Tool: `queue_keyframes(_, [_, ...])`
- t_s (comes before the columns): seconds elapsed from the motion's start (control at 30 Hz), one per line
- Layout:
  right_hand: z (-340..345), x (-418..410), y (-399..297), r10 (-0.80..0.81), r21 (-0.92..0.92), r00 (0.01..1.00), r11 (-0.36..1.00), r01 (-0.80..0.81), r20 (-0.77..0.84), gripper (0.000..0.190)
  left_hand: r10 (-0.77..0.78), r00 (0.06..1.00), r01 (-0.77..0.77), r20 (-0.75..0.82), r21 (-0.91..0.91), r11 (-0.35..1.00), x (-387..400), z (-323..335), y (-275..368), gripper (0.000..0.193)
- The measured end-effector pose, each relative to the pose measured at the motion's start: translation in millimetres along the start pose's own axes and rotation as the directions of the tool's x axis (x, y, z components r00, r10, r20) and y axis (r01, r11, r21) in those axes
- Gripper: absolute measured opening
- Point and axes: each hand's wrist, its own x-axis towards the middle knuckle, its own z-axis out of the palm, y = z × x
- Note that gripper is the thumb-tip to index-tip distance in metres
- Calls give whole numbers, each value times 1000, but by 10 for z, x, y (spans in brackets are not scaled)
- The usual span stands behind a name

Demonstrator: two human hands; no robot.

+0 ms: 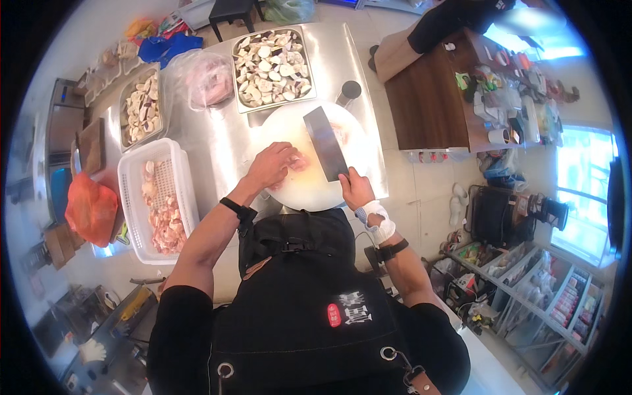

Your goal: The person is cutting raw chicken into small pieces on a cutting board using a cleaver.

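Note:
In my right hand [358, 189] is the handle of a cleaver [324, 140], its broad dark blade tilted over a round white cutting board [316, 197]. My left hand [270, 165] grips a piece of raw meat [299, 162] on the board, left of the blade. The fingers partly hide that piece. Another bit of raw meat [338, 132] lies beyond the cleaver, partly covered by it. Left of my left arm, a white perforated plastic basket [129, 217] holds chopped raw meat [167, 224], possibly chicken.
Behind the board stands a steel tray [275, 104] of cut eggplant [271, 64], beside a plastic bag of raw meat [210, 81]. A second eggplant tray [141, 108] is farther left. A dark-topped container [350, 91] stands near the steel table's [335, 44] right edge. Another person's leg [397, 57] shows beyond.

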Motion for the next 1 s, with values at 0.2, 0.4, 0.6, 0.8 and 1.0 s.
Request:
queue_keyframes(0.2, [11, -261, 185, 17, 35, 999, 999, -16, -39, 25, 44, 981, -62, 191, 86, 994, 261, 194, -26, 29])
queue_keyframes(0.4, [38, -269, 156, 52, 36, 998, 998, -51, -44, 23, -243, 961, 222, 134, 157, 962, 156, 274, 56, 36])
queue_keyframes(0.6, [-72, -198, -154, -57, -152, 998, 986, 63, 41, 21, -292, 945, 243, 147, 282, 928, 11, 398, 42, 37])
queue_keyframes(0.8, [-71, -239, -256, -144, -300, 969, 933, 200, 200, 19, -376, 922, 361, 86, 150, 920, 45, 99, 302, 37])
queue_keyframes(1.0, [-7, -235, -288, -89, -370, 952, 907, 199, 294, 14, -87, 996, 87, -16, -22, 996, -63, 244, 133, 19])
